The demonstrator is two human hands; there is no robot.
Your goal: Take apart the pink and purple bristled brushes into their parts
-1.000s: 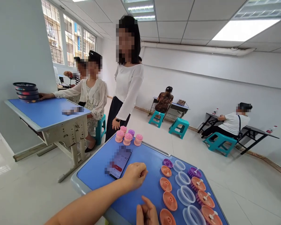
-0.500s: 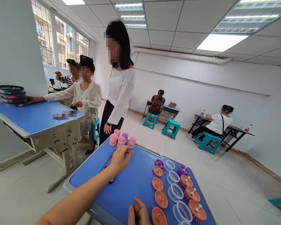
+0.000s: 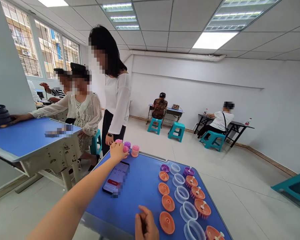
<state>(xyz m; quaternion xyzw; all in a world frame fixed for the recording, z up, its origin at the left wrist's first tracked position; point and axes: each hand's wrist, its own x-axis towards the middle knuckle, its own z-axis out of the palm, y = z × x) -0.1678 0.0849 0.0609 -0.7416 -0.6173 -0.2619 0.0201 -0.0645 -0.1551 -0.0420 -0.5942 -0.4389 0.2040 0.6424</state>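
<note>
Brushes [image 3: 135,151] that look assembled stand at the far corner of the desk [image 3: 140,190], the left hand [image 3: 117,152] at them, finger grip unclear. The right hand [image 3: 146,224], loosely curled, looks empty; discs [image 3: 167,222], rings [image 3: 183,212] and bristled heads [image 3: 202,208] lie unjoined in columns.

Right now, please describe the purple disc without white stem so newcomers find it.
On the blue table, left of the clear rings, orange discs form a row. At its far end lies the purple disc, the row's only purple one.
</note>
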